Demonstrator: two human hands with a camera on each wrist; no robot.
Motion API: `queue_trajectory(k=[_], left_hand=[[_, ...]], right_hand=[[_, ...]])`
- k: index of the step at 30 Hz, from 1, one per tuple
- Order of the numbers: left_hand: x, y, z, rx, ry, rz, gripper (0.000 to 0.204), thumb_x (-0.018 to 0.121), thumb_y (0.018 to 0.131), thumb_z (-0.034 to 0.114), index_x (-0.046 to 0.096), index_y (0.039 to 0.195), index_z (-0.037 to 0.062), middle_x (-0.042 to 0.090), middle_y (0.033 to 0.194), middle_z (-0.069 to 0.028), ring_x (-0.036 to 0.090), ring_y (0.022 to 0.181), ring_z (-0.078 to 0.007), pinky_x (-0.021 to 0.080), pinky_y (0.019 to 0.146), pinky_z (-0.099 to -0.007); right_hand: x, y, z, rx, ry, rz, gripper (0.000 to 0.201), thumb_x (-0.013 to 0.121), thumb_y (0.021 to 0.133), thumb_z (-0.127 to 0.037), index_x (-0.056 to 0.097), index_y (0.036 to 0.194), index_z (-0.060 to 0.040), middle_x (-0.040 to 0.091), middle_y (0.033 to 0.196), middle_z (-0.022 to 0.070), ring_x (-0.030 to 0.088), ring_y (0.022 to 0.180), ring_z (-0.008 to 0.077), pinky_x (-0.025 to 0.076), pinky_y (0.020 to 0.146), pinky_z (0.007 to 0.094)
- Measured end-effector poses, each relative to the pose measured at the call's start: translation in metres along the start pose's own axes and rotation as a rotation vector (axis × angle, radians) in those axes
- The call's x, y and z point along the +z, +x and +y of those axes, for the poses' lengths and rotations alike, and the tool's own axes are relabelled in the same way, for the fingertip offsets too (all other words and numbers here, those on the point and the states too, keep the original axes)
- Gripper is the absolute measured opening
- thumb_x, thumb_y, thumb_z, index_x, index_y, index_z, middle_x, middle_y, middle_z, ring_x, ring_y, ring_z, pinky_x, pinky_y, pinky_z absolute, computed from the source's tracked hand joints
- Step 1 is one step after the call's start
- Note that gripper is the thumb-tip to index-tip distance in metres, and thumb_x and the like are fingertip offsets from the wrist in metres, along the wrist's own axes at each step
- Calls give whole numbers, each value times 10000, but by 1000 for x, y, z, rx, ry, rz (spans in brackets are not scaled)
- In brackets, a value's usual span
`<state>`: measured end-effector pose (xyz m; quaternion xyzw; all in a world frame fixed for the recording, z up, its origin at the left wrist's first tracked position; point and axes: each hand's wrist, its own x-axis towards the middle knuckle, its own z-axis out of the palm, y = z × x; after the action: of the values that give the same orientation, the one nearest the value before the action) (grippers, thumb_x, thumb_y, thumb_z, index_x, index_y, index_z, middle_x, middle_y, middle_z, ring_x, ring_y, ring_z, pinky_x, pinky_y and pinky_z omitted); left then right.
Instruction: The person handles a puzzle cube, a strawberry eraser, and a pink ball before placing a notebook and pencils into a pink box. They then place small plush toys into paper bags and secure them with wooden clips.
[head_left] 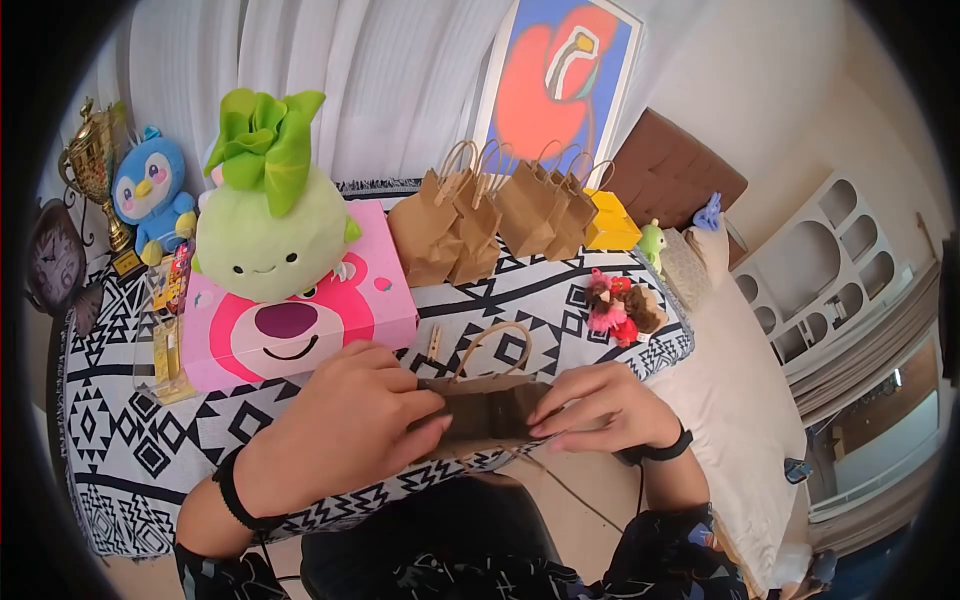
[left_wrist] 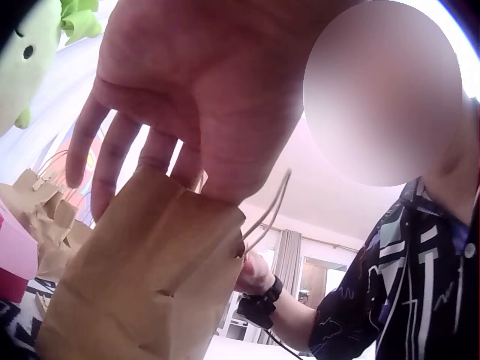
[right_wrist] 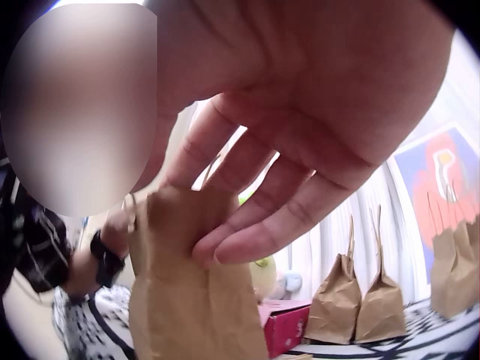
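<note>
A brown paper bag (head_left: 490, 412) with rope handles stands upright near the table's front edge, its mouth facing up. My left hand (head_left: 365, 415) holds the left end of its rim; in the left wrist view the fingers of that hand (left_wrist: 202, 97) go over the top edge of the bag (left_wrist: 142, 277). At the other end my right hand (head_left: 605, 405) pinches the rim. The right wrist view has the right hand (right_wrist: 300, 127) with its thumb and fingers around the upper side of the bag (right_wrist: 191, 292). The bag's inside is dark, its contents hidden.
Behind stand several paper bags (head_left: 450, 225) and a yellow box (head_left: 612, 222). A green plush (head_left: 270, 245) sits on a pink box (head_left: 390, 290) at the left. A clothespin (head_left: 435, 343) and small dolls (head_left: 625, 305) lie on the patterned cloth (head_left: 150, 430).
</note>
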<state>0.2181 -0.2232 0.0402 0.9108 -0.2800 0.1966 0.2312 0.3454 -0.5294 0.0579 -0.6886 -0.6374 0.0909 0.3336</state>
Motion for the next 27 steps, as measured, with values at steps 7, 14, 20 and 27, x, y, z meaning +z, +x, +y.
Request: queue_trajectory(k=[7, 14, 20, 27], left_hand=[[-7, -3, 14, -134, -81, -72, 297, 829, 835, 284, 765, 981, 34, 689, 869, -102, 693, 775, -310, 554, 666, -400], [-4, -6, 14, -133, -95, -49, 304, 815, 858, 293, 754, 987, 25, 704, 912, -108, 701, 800, -314, 562, 688, -400], [-6, -6, 10, -159, -151, -58, 323, 803, 875, 306, 747, 996, 11, 703, 918, -116, 694, 806, -327, 548, 689, -425], [-2, -6, 4, -167, -187, -56, 327, 813, 867, 296, 730, 956, -8, 679, 875, -118, 679, 772, -332, 543, 671, -420]], right_hand=[[-58, -17, 109, 847, -545, 489, 420, 769, 897, -446, 790, 1062, -60, 770, 827, 120, 754, 758, 257, 572, 648, 362], [-62, -42, 204, 1135, -994, 95, 446, 834, 772, -458, 758, 1018, -95, 773, 1019, 161, 746, 993, 353, 591, 855, 462], [-81, -41, 193, 910, -732, 231, 388, 841, 813, -289, 719, 1101, -58, 773, 1028, 157, 758, 969, 295, 609, 830, 408], [-34, 8, 28, 64, -22, 774, 546, 656, 988, -43, 411, 1474, -86, 560, 1452, 213, 599, 1303, 309, 557, 1005, 383]])
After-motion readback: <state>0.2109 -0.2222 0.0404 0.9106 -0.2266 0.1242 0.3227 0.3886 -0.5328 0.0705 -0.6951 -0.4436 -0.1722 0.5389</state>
